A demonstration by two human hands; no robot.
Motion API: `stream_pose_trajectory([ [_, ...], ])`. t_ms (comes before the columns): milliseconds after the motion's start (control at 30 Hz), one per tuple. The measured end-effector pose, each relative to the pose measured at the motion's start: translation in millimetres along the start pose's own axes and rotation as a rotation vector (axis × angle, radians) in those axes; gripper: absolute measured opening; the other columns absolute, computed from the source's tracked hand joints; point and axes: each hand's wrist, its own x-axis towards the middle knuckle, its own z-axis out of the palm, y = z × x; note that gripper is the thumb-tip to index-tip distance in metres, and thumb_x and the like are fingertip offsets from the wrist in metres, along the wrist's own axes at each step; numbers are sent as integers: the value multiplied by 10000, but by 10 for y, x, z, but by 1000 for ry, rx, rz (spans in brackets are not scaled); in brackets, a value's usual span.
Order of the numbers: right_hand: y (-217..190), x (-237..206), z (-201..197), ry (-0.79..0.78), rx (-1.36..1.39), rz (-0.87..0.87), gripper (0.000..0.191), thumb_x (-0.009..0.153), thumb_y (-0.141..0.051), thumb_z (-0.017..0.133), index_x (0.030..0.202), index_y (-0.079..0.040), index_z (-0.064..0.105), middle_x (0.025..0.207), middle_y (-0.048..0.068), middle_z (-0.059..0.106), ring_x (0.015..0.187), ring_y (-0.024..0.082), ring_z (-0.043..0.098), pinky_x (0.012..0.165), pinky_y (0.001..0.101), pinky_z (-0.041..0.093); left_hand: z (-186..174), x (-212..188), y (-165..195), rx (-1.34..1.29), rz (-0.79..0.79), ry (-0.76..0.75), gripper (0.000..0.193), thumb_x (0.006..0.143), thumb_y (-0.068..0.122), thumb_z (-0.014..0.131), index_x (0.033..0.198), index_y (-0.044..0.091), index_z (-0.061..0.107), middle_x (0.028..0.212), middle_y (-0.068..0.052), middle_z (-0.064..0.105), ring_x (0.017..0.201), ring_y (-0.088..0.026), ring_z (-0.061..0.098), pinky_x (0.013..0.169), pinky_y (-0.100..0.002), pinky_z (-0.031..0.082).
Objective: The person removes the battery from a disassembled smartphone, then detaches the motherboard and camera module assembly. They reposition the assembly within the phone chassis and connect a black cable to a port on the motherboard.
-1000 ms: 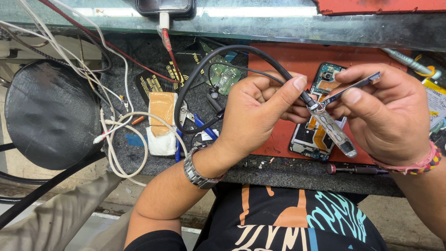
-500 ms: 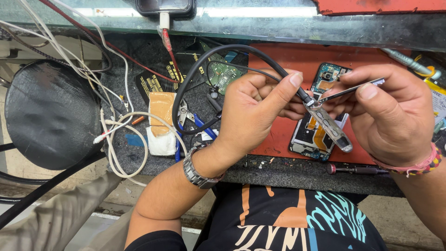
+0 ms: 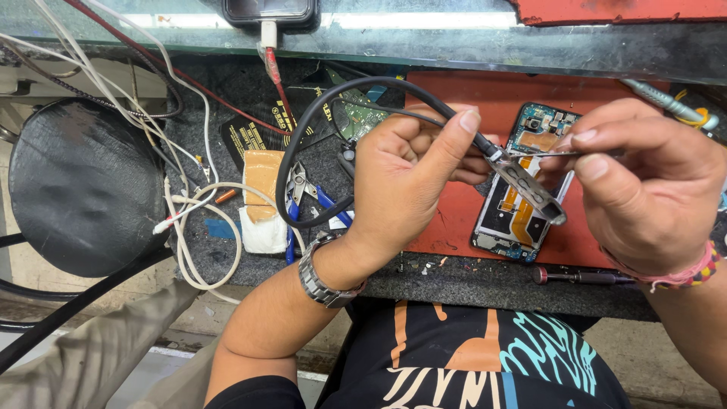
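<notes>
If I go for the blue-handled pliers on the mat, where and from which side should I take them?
Probably by the blue handles, coming from the bench's near edge. The pliers lie flat with jaws pointing away, next to the tan pad. The black cable held by the left hand loops above them, so stay low under it.

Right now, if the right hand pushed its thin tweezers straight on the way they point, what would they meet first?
The right hand aims the tweezers leftward. First in line is the small metal piece on the black cable, held by the left hand. The tips look nearly on it, though depth is unclear.
</notes>
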Motion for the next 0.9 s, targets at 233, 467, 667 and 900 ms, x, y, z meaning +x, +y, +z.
stream_pose_trajectory([
  [233, -153, -44, 37, -6, -452, -35, 189, 882, 64, 775, 1021, -25, 683, 1147, 144, 657, 762, 63, 646, 644, 152, 511, -5, -17, 25, -23, 106, 95, 222, 1107, 141, 649, 1183, -68, 659, 1005, -209, 761, 858, -214, 771, 817, -349, 674],
  [467, -188, 62, 76, -91, -555, -180, 233, 812, 80, 803, 975, -20, 671, 1109, 144, 625, 883, 124, 677, 642, 172, 549, -7, -31, 43, -38, 143, 133, 227, 1114, 139, 642, 1195, -74, 642, 1035, -216, 757, 892, -219, 769, 848, -365, 679],
  [667, -219, 104, 133, -119, -699, -298, 260, 801, 66, 855, 1012, -17, 726, 1115, 161, 619, 927, 195, 682, 749, 252, 580, -4, -31, 59, -29, 160, 133, 227, 1116, 140, 641, 1190, -74, 640, 1040, -222, 756, 896, -224, 771, 813, -346, 678],
  [900, -193, 104, 120, -94, -712, -328, 258, 817, 74, 836, 1019, -5, 695, 1084, 164, 626, 908, 197, 679, 786, 274, 585, 18, -56, 54, -34, 183, 131, 217, 1121, 133, 643, 1200, -68, 632, 1047, -224, 754, 904, -216, 767, 819, -342, 676],
])
